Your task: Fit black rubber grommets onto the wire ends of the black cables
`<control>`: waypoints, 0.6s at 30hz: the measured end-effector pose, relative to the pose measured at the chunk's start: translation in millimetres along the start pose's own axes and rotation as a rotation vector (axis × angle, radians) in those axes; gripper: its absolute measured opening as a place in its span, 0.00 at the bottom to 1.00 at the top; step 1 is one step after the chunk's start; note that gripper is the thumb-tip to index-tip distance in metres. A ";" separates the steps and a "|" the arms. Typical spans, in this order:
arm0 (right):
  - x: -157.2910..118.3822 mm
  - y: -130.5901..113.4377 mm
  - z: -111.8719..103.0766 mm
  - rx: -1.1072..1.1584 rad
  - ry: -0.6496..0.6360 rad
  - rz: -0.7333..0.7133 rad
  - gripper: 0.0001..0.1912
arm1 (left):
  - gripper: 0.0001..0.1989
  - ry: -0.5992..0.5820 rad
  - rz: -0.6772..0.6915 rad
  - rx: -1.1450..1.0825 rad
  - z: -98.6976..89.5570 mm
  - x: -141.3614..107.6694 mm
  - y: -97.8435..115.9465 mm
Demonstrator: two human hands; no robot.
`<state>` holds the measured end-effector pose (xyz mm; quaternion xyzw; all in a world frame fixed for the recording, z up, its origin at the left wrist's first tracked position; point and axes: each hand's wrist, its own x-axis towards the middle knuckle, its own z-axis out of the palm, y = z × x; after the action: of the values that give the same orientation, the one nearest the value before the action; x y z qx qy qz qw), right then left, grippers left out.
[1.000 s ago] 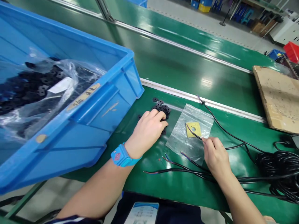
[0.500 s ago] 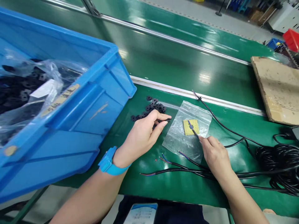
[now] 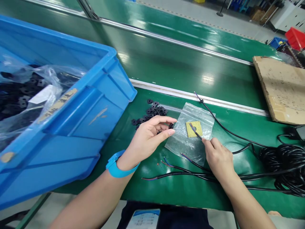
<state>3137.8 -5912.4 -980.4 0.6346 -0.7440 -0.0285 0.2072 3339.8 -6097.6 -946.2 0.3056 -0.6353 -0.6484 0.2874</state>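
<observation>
Black cable (image 3: 198,135), probably light and springy, is pinched by its jacket in my right hand (image 3: 219,156), tip over a yellow pad (image 3: 198,126); my left hand (image 3: 149,136) pinches a small black piece (image 3: 171,126) (likely stiff, best held by its edges).

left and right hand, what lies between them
In the head view, the clear zip bag and yellow sponge lie between left hand and right hand, with the held black cable tip over the sponge.

"What's left of the left hand (image 3: 144,138)?"
"The bin (image 3: 109,98); small parts (image 3: 156,109) lie just beyond that hand, on the surface (image 3: 186,195)."
"And the right hand (image 3: 219,157)?"
"Cable bundle (image 3: 286,159) right, bag (image 3: 183,144) ahead-left."
</observation>
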 end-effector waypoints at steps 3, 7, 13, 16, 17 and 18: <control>0.9 0.4 -6.6 -0.007 0.022 -0.051 0.09 | 0.15 0.004 -0.030 -0.082 0.4 0.1 1.7; -0.3 4.1 -26.7 0.152 0.369 0.012 0.17 | 0.19 -0.061 -0.127 -0.265 3.3 -0.4 -2.4; -11.6 1.0 -52.7 0.666 0.548 0.131 0.37 | 0.21 -0.162 -0.187 -0.504 14.0 -3.5 -5.6; -15.1 -0.9 -53.4 0.771 0.522 0.104 0.35 | 0.20 -0.178 -0.179 -0.581 19.8 -5.2 -5.9; -15.3 -1.2 -53.2 0.789 0.529 0.102 0.35 | 0.20 -0.176 -0.179 -0.598 21.3 -5.7 -5.7; -15.1 -1.4 -53.0 0.797 0.540 0.099 0.35 | 0.20 -0.173 -0.183 -0.611 22.6 -6.2 -5.3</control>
<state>3159.0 -5886.6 -936.6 0.6131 -0.6459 0.4343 0.1350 3326.6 -6078.0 -951.1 0.2047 -0.4034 -0.8556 0.2514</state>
